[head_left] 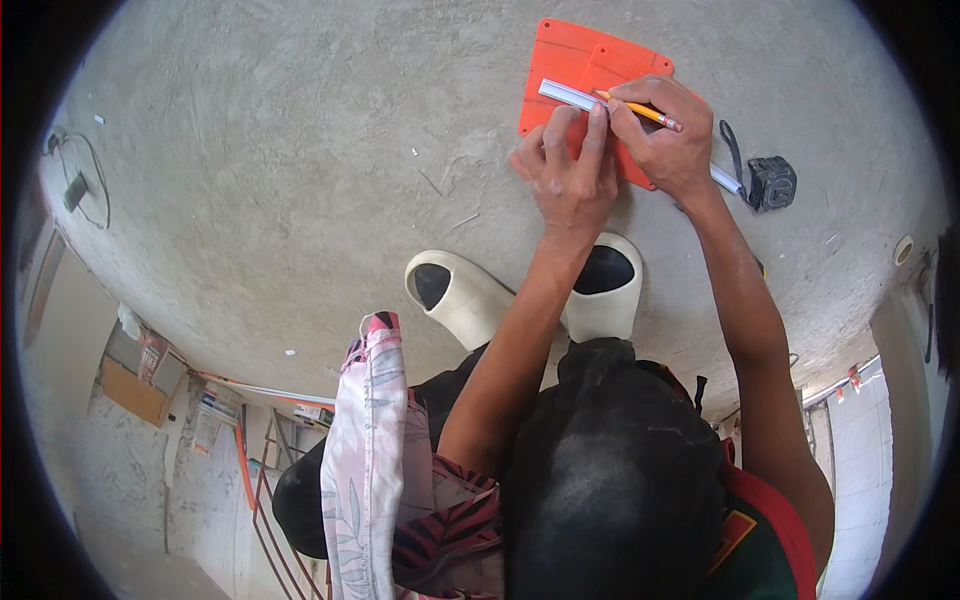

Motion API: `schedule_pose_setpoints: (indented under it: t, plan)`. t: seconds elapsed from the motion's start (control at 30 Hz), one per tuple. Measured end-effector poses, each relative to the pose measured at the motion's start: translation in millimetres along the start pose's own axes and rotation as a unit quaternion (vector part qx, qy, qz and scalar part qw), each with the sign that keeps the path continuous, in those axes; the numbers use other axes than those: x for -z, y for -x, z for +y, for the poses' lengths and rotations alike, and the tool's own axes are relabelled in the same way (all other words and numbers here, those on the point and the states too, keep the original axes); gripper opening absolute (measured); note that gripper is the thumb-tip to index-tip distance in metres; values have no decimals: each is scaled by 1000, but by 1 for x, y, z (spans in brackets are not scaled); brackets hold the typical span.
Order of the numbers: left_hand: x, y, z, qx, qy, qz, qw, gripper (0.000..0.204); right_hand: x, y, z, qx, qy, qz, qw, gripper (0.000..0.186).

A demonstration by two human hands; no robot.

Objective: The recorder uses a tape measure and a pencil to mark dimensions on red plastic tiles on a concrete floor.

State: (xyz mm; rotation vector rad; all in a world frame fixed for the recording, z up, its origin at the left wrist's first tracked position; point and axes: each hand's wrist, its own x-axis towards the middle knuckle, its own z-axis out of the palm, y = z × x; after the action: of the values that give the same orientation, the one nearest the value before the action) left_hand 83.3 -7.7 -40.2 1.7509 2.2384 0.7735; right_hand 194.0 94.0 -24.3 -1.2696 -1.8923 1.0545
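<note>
My right hand [675,145] grips a yellow pencil [655,116], its sharpened tip resting by the edge of a narrow white strip [566,94]. That strip crosses an orange plate [560,55] with rounded corners and small corner holes, and comes out again past my right wrist. A smaller orange plate [612,65] lies on top of the larger one. With bent fingers, my left hand [575,178] presses the strip down on the plates. Part of the strip is hidden under my hands. Whether the tip has left a mark is too small to tell.
A black tape measure [772,184] with a wrist strap lies right of the plates on the rough concrete floor [300,150]. My pale shoes [462,297] stand just below. A cable with a dark plug [75,190] lies far left; a cardboard piece [140,392] is at lower left.
</note>
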Motion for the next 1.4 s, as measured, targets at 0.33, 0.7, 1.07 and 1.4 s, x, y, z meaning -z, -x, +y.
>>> schedule_pose_setpoints:
  t: [0.33, 0.7, 1.07, 1.4]
  plan:
    - [-1, 0, -1, 0, 1, 5, 1000, 54, 3, 3, 6, 1, -11, -13, 1000, 8]
    - [1, 0, -2, 4, -8, 6, 1000, 51, 25, 15, 8, -5, -38, 48, 998, 31]
    - [0, -1, 0, -2, -8, 17, 1000, 51, 73, 36, -22, 4, 118, 53, 992, 10]
    - [2, -1, -4, -11, -3, 24, 1000, 42, 128, 75, -14, -147, 315, -12, 938, 45]
